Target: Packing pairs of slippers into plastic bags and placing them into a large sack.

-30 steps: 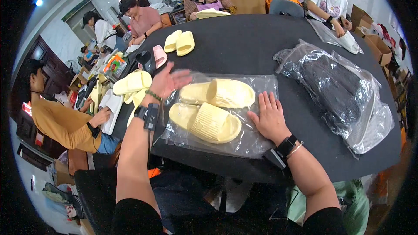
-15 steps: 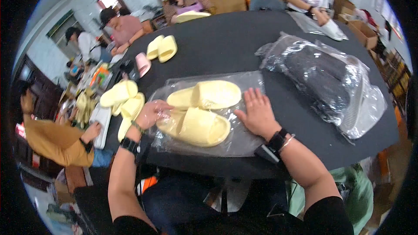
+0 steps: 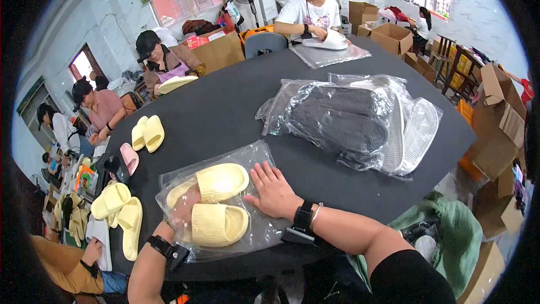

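While clr bag (image 3: 263, 232) holds 2 yel slippers (image 3: 223, 183), R hand (image 3: 274, 191) lies flat, L hand (image 3: 183, 207) grip unclear.

We are angling our left forearm (image 3: 145, 278) up and slightly rightward from the lower edge, its wrist (image 3: 165, 232) lying short of the hand. Our left hand (image 3: 183, 208) is pointing forward, showing only indistinctly; its finger positions are not reading clearly. Our right forearm (image 3: 343, 228) is slanting in from the lower right. We are resting our right hand (image 3: 274, 192) flat, palm down, fingers straight and pointing forward-left, thumb standing apart toward the left.
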Demonstrator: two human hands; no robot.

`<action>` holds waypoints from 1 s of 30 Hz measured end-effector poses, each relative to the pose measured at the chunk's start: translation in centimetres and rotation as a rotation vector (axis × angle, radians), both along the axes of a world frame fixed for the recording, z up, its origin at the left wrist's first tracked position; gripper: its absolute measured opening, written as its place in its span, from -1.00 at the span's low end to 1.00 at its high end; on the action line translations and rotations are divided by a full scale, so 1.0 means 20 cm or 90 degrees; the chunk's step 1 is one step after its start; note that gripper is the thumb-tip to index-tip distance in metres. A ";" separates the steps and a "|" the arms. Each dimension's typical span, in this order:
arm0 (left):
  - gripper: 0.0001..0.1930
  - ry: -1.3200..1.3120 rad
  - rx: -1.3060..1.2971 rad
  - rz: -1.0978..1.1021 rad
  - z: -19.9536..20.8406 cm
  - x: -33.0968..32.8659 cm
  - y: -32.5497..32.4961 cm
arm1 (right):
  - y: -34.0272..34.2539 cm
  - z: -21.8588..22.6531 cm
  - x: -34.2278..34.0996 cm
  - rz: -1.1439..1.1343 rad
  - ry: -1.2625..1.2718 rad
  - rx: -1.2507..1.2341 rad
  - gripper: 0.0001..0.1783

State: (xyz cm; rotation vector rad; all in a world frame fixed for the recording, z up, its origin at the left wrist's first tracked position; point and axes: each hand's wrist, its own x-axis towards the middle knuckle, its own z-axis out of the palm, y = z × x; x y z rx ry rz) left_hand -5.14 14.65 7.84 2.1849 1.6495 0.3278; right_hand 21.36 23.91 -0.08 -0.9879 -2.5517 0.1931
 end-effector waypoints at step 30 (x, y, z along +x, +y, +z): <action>-0.94 0.091 0.516 0.252 0.32 0.15 -0.25 | 0.04 -0.08 -0.02 -0.003 -0.024 -0.015 -0.25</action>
